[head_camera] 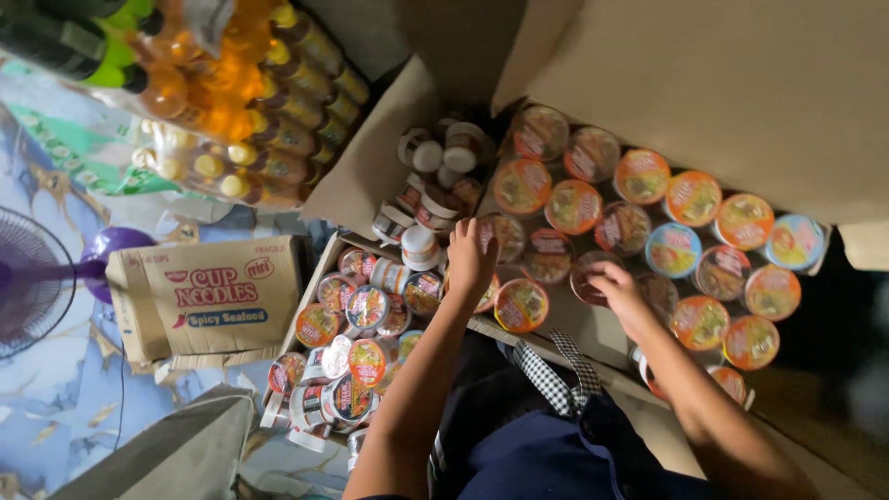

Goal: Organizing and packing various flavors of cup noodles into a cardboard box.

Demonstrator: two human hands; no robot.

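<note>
Clearly light and thin-walled, the noodle cups (574, 206) stand packed in the big carton (704, 83). Left hand (470, 255) rests spread on one lid; right hand (613, 285) pinches another's stiffer rim.

three cartons (213, 296), one fan (32, 278), perhaps forty cups (574, 206)

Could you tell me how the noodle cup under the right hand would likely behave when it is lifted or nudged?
The noodle cup under the right hand is probably light, being a sealed foil-lidded cup. Its thin wall likely dents if squeezed. Nudged, it may tip, though the neighbouring cups in the cardboard box crowd it.
</note>
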